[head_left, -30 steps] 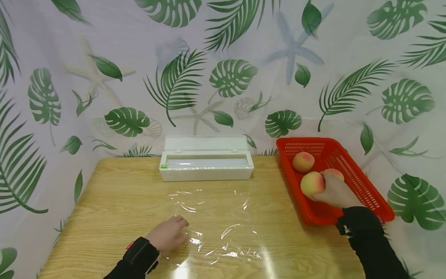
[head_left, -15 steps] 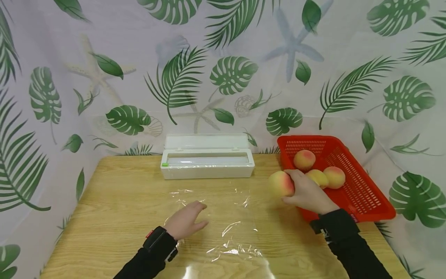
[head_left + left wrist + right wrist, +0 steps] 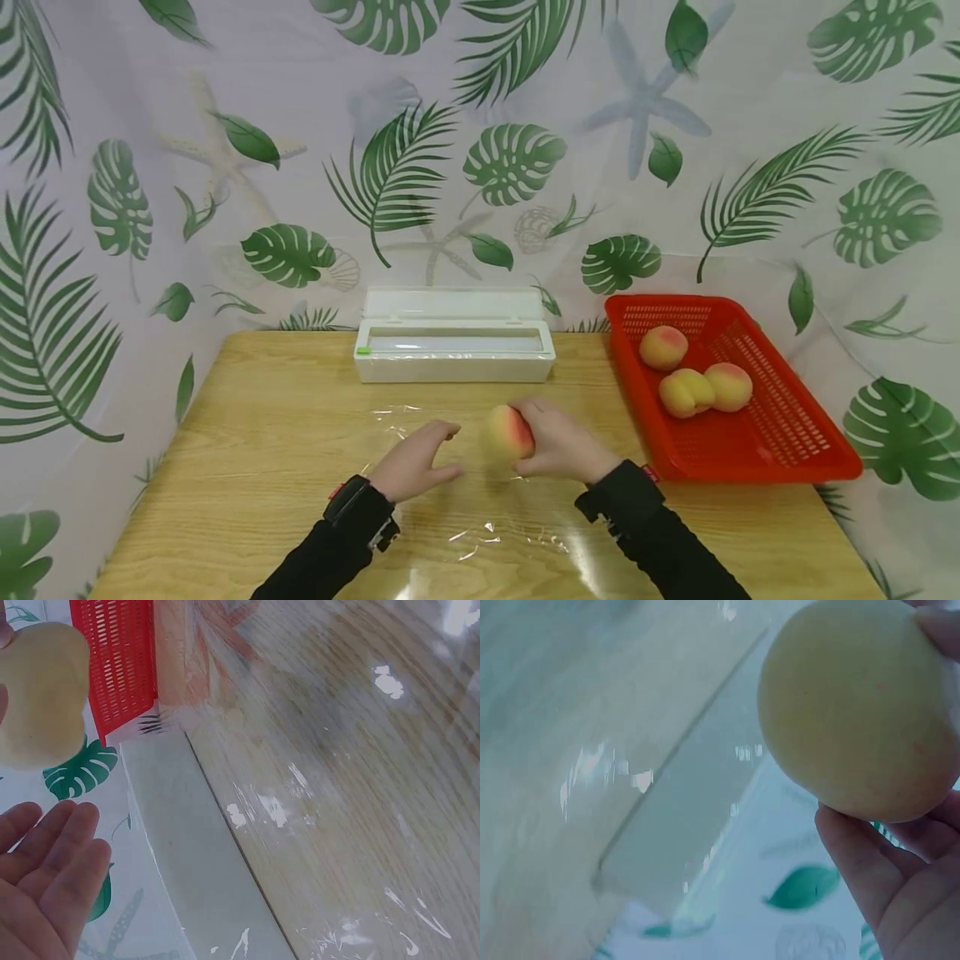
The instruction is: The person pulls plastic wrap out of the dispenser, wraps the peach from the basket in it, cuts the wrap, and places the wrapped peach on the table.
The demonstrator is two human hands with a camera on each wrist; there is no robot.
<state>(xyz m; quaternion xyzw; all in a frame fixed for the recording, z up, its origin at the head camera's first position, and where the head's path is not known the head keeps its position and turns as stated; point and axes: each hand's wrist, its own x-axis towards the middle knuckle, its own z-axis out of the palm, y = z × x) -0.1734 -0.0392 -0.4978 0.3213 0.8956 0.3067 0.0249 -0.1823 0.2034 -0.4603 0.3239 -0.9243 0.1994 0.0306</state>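
we see the right hand [image 3: 561, 443] gripping a peach [image 3: 504, 435] between thumb and fingers over clear film [image 3: 471, 535]; the left hand [image 3: 415, 463], thumb and fingers apart, is just beside the peach.

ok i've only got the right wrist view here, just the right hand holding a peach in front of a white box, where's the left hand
Observer: In the head view, the left hand is out to the left of the held peach, apart from it.
Operator: any more fruit around
Observer: Yes, other peaches lie in a red basket over on the person's right.
Operator: and is that white box open or closed, can't see the top of it
Observer: Open. The head view shows its lid raised at the back.
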